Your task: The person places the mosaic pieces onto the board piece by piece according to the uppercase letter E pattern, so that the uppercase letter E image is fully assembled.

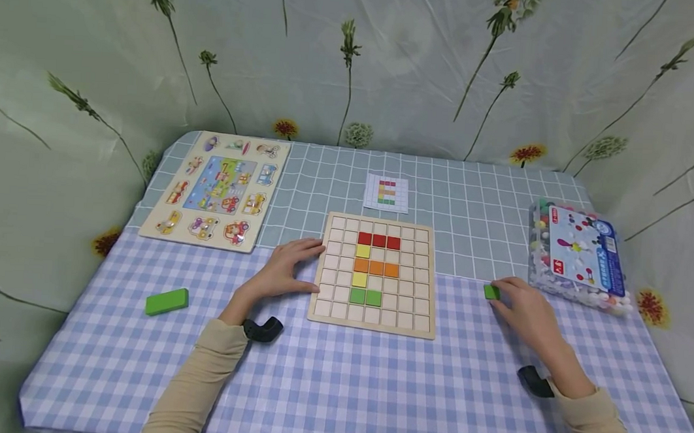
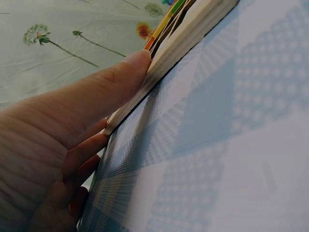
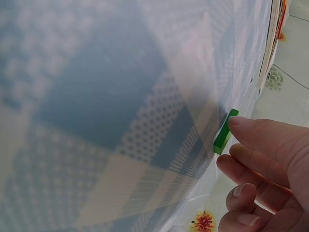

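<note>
A wooden grid board [image 1: 406,306] lies mid-table with red tiles [image 1: 379,241] across the upper part, two yellow tiles [image 1: 363,251], a row of orange tiles [image 1: 376,267] and two green tiles [image 1: 365,296]. My left hand [image 1: 279,270] rests at the board's left side, thumb and fingertips touching its edge; the left wrist view shows the thumb [image 2: 104,87] along the wooden rim. Over to the right, my right hand [image 1: 527,312] pinches a small green tile [image 3: 226,133] between thumb and fingers, low over the checked cloth. Behind the board sits a pattern card [image 1: 400,192] printed with similar coloured squares.
A wooden picture puzzle board [image 1: 244,237] lies at the back left, with a green block [image 1: 167,301] in front of it. At the right stands a clear plastic box [image 1: 580,255] of colourful small pieces. A flowered curtain [image 1: 413,82] borders the table's back.
</note>
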Tool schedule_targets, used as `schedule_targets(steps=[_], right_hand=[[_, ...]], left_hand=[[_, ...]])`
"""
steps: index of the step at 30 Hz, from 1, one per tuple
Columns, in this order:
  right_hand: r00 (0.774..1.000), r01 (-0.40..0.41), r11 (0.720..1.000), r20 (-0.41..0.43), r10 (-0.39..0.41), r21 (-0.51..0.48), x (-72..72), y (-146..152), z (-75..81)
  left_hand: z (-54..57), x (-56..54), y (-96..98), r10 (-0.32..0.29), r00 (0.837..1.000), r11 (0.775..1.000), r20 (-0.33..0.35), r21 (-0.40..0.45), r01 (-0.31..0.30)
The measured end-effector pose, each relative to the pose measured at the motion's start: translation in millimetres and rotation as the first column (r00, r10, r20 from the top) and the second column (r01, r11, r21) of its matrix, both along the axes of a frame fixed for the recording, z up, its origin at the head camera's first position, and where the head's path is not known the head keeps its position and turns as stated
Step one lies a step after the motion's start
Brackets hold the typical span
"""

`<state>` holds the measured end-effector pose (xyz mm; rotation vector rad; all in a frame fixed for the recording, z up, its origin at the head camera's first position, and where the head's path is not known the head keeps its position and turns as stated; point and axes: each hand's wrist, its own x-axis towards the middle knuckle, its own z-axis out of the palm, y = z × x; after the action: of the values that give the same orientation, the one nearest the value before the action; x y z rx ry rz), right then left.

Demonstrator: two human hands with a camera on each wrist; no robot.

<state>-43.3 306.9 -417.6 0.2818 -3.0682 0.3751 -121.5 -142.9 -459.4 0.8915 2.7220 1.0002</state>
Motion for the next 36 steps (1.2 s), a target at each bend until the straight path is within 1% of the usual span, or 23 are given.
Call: schedule_targets(steps=[4, 10, 15, 19, 27, 30, 36], right_hand=[[1.000, 0.004, 1.000, 0.017, -0.004, 0.012, -0.8, 0.8, 0.2], [1.000, -0.026, 1.000, 0.017, 0.026, -0.008, -2.6, 1.0, 0.4], [0.999, -0.044, 0.999, -0.019, 0.044, -0.015, -2.8, -4.4, 1.3], [0.997, -0.066, 0.998, -0.051, 0.066, -0.013, -1.8, -14.6, 3.5], [0.990, -0.121, 0.993, -0.066, 0.121, 0.001, -3.9, -41.2, 5.9], [0.983, -0.160, 0.987, -0.087, 0.160, -0.002, -4.2, -51.5, 4.9], [0.965, -0.234, 0.972, -0.125, 0.231, -0.014, -4.2, -73.1, 2.1]], left_hand=[[0.9, 0.0, 0.3, 0.002, 1.000, 1.000, 0.003, -0.002, -0.002], [2.1, 0.5, 0.4, 0.001, 1.000, 1.000, 0.006, -0.006, -0.001], [1.8, 0.1, 0.6, -0.003, 1.000, 1.000, 0.006, -0.009, 0.003], [1.5, 0.2, 0.5, -0.002, 1.000, 1.000, 0.005, -0.011, 0.002], [2.3, 0.3, -0.1, -0.005, 1.000, 1.000, 0.003, -0.002, 0.005], [3.2, 0.5, -0.2, -0.006, 1.000, 1.000, 0.010, -0.003, 0.006], [1.3, 0.1, 0.0, -0.005, 1.000, 1.000, 0.001, -0.009, 0.005]])
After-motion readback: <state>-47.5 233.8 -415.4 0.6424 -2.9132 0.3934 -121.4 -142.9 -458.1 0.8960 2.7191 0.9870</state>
